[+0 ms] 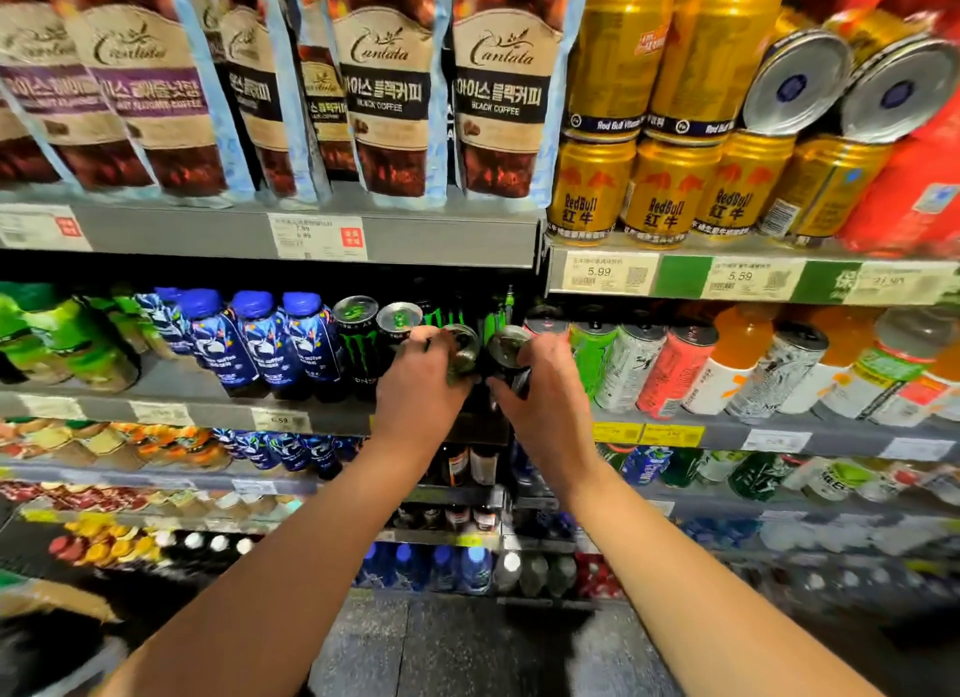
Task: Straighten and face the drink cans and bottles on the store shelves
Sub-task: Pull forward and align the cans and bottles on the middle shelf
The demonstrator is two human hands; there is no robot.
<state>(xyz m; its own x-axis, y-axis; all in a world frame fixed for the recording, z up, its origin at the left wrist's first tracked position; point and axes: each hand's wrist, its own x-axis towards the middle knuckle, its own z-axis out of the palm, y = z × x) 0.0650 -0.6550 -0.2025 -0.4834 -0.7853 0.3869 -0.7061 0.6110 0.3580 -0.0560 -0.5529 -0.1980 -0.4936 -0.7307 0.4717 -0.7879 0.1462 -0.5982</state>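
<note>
Black cans fill the middle shelf (208, 410) at frame centre: left hand (422, 384) grips 1 dark can (462, 350), right hand (540, 389) grips another can (508, 356), both tilted, beside smooth blue bottles (260, 343).

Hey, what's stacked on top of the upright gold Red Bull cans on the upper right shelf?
More gold Red Bull cans: two upright, and two on their sides showing silver bases. What's behind the bottom row is covered.
</note>
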